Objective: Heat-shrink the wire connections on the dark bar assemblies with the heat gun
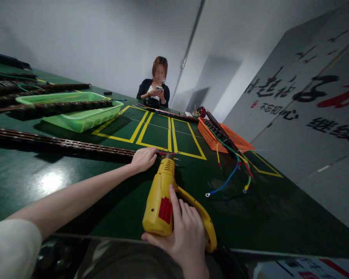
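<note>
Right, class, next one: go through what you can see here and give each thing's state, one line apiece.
Left hand: curled on the near bar's end
Near bar: lying lengthwise, wired end by the nozzle
Right hand: gripping the heat gun
Heat gun: held, on or off unclear
Green basket: bar across it
Orange basket: loaded, wires trailing out
Blue wire: curved, lug exposed
Phone: held by the person opposite

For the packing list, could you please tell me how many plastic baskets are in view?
2: a green basket at left on the table, and an orange basket at right.
</note>
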### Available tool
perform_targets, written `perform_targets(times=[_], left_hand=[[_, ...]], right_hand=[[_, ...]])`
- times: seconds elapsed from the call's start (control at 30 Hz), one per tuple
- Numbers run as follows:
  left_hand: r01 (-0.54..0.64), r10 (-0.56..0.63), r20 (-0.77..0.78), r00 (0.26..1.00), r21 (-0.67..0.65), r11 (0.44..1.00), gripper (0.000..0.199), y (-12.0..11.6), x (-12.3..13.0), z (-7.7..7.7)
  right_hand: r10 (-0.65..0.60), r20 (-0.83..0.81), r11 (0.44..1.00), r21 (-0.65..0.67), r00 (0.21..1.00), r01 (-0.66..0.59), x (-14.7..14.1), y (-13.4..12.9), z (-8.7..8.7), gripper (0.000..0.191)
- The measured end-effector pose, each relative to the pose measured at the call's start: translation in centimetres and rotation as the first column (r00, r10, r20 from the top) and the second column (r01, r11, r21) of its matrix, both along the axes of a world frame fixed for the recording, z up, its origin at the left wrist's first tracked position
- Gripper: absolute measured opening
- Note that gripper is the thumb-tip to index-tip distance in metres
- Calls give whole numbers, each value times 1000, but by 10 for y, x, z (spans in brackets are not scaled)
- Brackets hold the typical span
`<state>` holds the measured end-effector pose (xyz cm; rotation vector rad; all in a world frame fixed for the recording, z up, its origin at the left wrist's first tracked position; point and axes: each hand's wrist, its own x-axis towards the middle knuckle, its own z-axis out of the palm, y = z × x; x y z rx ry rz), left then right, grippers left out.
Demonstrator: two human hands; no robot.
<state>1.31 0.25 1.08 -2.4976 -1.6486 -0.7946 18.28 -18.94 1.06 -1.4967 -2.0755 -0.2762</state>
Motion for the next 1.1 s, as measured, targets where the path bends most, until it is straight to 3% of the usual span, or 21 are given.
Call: perform_targets(times=[0.3,0.63,0.87,1.1], left_hand=[[-5,5,-31,999,13,1000,31,1,-3,-1],[-19,20,41,999,-36,999,34,0,-1,1],[-37,49,105,993,-113,993,47,2,0,5],[-63,87,107,990,-212,975,50,3,-1,9]], right_hand=[[-137,100,991,21,986,135,17,16,0,111],[-146,100,989,24,984,144,16,16,-1,110],[-84,50,996,23,995,83,-6,2,-3,115],[41,121,991,119,992,-55,-24,-6,1,118]])
